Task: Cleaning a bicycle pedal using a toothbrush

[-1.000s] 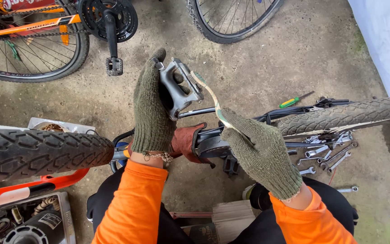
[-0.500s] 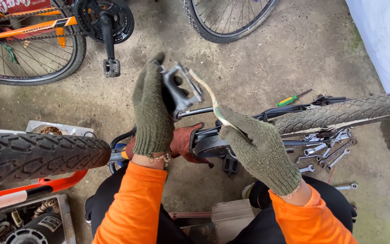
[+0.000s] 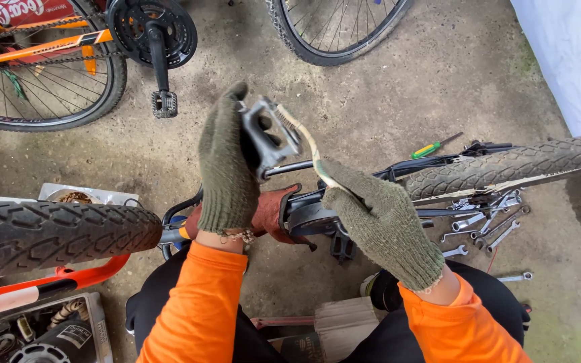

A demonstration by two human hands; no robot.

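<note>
My left hand (image 3: 226, 161), in a dark green knit glove, grips a grey metal bicycle pedal (image 3: 268, 134) and holds it up in front of me. My right hand (image 3: 381, 218), gloved the same way, holds a small pale brush (image 3: 307, 144) by its handle, its bristle end against the pedal's right side. Below both hands lies an upturned bicycle with a brown saddle (image 3: 274, 212) and dark frame. Orange sleeves cover both my arms.
A knobby tyre (image 3: 55, 232) lies at left and another tyre (image 3: 512, 168) at right. Several spanners (image 3: 489, 222) and a green-handled screwdriver (image 3: 432, 148) lie on the concrete. An orange bicycle (image 3: 48, 47) stands at the back left, a wheel (image 3: 337, 30) behind. A parts box (image 3: 35, 333) sits bottom left.
The pedal and both hands have stayed almost in place; the brush has shifted slightly along the pedal's edge. The view has drifted a little.
</note>
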